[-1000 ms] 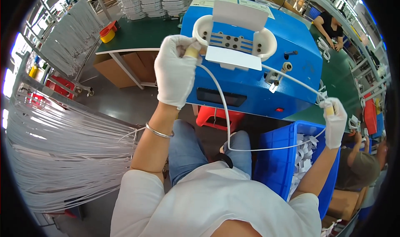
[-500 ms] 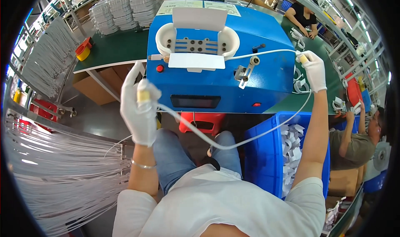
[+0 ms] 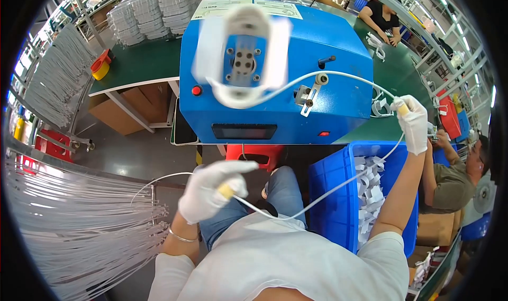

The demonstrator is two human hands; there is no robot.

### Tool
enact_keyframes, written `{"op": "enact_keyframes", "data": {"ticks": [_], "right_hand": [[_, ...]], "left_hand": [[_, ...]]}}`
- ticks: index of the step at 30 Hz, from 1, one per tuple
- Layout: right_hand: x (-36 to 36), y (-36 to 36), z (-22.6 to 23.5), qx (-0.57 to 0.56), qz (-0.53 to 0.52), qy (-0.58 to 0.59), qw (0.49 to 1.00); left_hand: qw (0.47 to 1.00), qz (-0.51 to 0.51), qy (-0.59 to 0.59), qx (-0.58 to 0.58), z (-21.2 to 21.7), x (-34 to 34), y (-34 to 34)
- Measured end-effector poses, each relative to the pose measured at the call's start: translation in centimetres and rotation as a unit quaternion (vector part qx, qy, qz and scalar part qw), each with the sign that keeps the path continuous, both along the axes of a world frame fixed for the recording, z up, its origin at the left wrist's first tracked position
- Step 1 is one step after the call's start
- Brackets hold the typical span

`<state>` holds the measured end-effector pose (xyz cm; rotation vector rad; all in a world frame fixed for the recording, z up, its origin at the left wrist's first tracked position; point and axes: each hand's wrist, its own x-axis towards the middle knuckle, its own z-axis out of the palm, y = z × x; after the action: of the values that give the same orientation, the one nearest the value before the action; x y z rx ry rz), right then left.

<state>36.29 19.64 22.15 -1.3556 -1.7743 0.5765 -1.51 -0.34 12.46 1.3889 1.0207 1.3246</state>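
My left hand (image 3: 214,191), in a white glove, is down by my lap and pinches the yellow-capped end of a white cable (image 3: 355,76). The cable sags across my knees, rises to my gloved right hand (image 3: 413,122), which grips it beside the blue machine (image 3: 344,52), then runs over a small guide roller (image 3: 320,79) to the white winding reel (image 3: 241,55). The reel on the machine's top is motion-blurred.
A blue bin (image 3: 330,221) of coiled white cables stands at my right knee. Long white cables hang on a rack (image 3: 69,216) at my left. Bundled coils (image 3: 153,10) pile on the green bench. One person sits at the right (image 3: 450,174), another at the far bench (image 3: 383,15).
My left hand has dropped from the reel to my lap, drawing the cable end with it. My right hand stayed by the machine's right side. The reel, sharp earlier, is now blurred.
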Motion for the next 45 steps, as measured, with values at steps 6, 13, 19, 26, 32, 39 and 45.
{"op": "enact_keyframes", "data": {"ticks": [6, 13, 19, 26, 32, 39, 45], "right_hand": [[-1.3, -1.2, -0.5, -0.058, 0.0, 0.024, 0.998], [-3.8, -2.9, -1.0, -0.144, 0.077, 0.149, 0.975], [-7.6, -4.8, -0.3, -0.239, 0.161, 0.194, 0.938], [-10.6, -6.1, -1.9, -0.315, 0.268, 0.334, 0.847], [-11.4, -8.5, -4.2, -0.316, 0.29, 0.424, 0.797], [-10.6, -8.5, -5.0, -0.299, 0.299, 0.471, 0.774], [-10.2, -7.7, -2.0, -0.21, 0.176, 0.279, 0.921]], "left_hand": [[0.973, -0.179, 0.05, -0.137, -2.0, 3.6, 1.1], [0.967, -0.198, 0.046, -0.151, -3.6, 5.6, 1.2], [0.956, -0.221, 0.075, -0.177, -5.2, 6.0, 1.0], [0.952, -0.221, 0.153, -0.149, -4.4, 4.2, 0.3], [0.94, -0.254, 0.189, -0.126, -3.6, 5.0, 0.4], [0.916, -0.239, 0.291, -0.137, -2.4, 4.8, 0.6], [0.873, -0.249, 0.417, -0.025, -0.4, 0.6, 0.7]]}}
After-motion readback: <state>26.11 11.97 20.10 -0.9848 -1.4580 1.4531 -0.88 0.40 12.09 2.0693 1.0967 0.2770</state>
